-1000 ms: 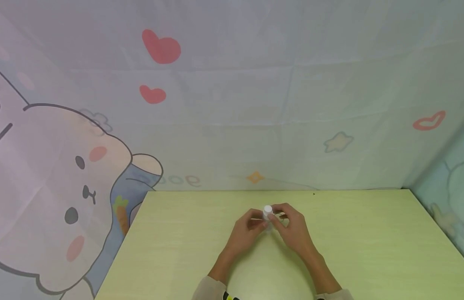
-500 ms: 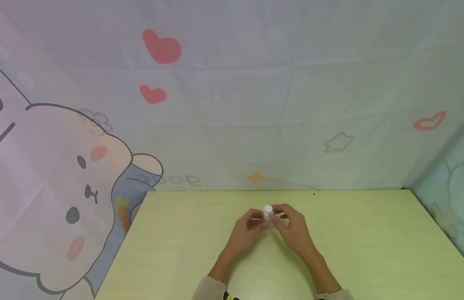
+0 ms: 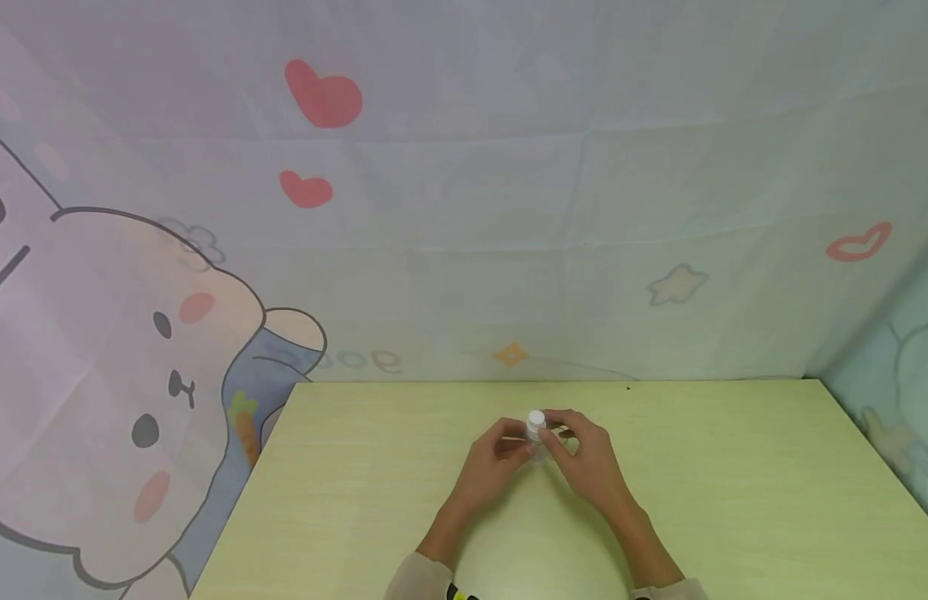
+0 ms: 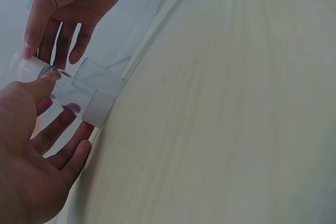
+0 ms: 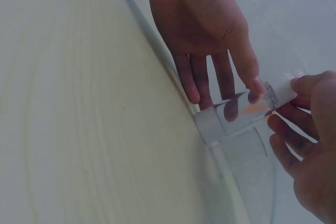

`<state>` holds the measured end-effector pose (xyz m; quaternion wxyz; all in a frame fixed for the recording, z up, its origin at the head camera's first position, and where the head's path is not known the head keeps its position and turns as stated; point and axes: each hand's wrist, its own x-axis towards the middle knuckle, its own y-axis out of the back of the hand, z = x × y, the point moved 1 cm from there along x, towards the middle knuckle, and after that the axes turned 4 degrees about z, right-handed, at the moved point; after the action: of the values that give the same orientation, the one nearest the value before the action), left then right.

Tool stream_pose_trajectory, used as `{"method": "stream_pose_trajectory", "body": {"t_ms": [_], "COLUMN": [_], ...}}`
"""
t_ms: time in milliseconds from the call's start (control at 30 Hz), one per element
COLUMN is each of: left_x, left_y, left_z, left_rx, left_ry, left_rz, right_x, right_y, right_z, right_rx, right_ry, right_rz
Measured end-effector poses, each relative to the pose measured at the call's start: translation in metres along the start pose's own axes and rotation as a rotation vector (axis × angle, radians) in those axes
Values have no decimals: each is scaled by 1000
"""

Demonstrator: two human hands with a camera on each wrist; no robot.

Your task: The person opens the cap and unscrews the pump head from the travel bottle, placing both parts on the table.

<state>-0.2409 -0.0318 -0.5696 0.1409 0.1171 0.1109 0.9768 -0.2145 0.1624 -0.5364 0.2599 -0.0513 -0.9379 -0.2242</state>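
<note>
A small clear bottle [image 4: 72,97] with a white cap [image 3: 536,418] stands upright on the table, its lower part pale. My left hand [image 3: 489,465] grips the bottle's body, the thumb near the neck and the fingers around the far side. With thumb and fingers, my right hand [image 3: 589,460] pinches the cap from the right, as the right wrist view shows. Right beside the bottle is a clear, open-topped cylinder like a small cup [image 5: 244,149]; in the head view it is mostly hidden by the right hand.
The light wooden table [image 3: 734,483] extends to both sides of the hands. Behind it hangs a pale cloth backdrop [image 3: 464,208] with hearts and a cartoon rabbit, meeting the table's back edge. A tiny dark speck [image 3: 628,388] lies near that edge.
</note>
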Motion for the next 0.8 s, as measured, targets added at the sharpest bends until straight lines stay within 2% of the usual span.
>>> {"method": "stream_pose_trajectory", "body": {"t_ms": [300,633,800], "left_x": [0,0,1], "left_y": [0,0,-1], "left_z": [0,-1,-2], "left_rx": [-2,-14,-13], "left_ry": [-8,6,2], "left_rz": [-1,-7,-3], "right_x": [-1,0,1], "right_y": [0,0,-1], "right_z": [1,3,2], "right_rx": [2,23,29], "right_ry": [-24,4,-20], "right_rz": [-5,22,24]}}
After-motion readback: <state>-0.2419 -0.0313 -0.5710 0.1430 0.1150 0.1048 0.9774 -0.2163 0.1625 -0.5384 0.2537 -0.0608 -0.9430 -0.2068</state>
